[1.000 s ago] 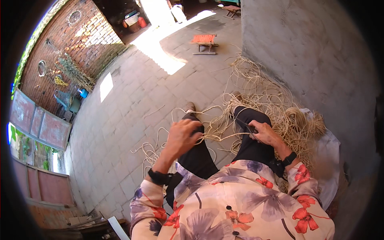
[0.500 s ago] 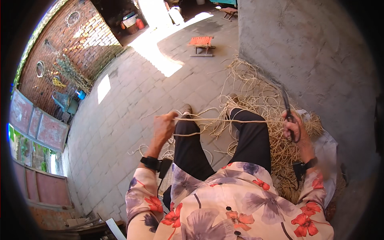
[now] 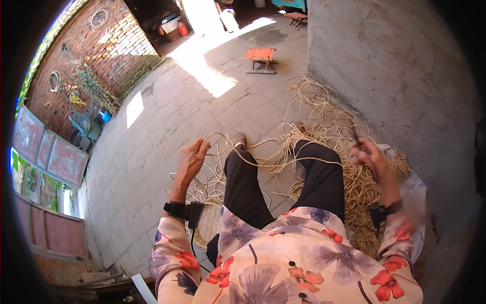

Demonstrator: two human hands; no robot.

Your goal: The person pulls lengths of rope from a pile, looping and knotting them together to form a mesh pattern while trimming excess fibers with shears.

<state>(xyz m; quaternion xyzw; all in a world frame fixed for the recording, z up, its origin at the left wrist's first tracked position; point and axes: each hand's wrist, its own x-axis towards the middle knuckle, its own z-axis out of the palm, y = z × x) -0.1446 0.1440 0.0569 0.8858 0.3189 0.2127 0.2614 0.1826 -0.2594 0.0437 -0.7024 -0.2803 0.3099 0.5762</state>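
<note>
My left hand (image 3: 194, 156) is raised left of my knees, its fingers closed on a straw-coloured cord (image 3: 277, 165). From there the cord loops slackly over my dark-trousered knees toward the right. My right hand (image 3: 369, 156) is closed around dark scissors (image 3: 356, 135), whose outline is blurred. Below that hand, a big tangled heap of cord (image 3: 362, 190) spreads beside my right leg. By my left thigh shows a pale woven piece (image 3: 208, 223) with loose cord ends (image 3: 205, 185) sticking out above it; my arm and shirt hide part of it.
A grey wall (image 3: 390, 66) rises close on the right. White sheeting (image 3: 412, 197) lies under the heap's right side. On the paved floor (image 3: 167, 126) ahead stands a folding stool (image 3: 260, 55) with an orange seat. A brick wall (image 3: 96, 61) and a green watering can (image 3: 86, 125) are at the far left.
My left hand has moved left and the cord, stretched straight between both hands before, now hangs slack in a curve. The scissors have tilted in my right hand.
</note>
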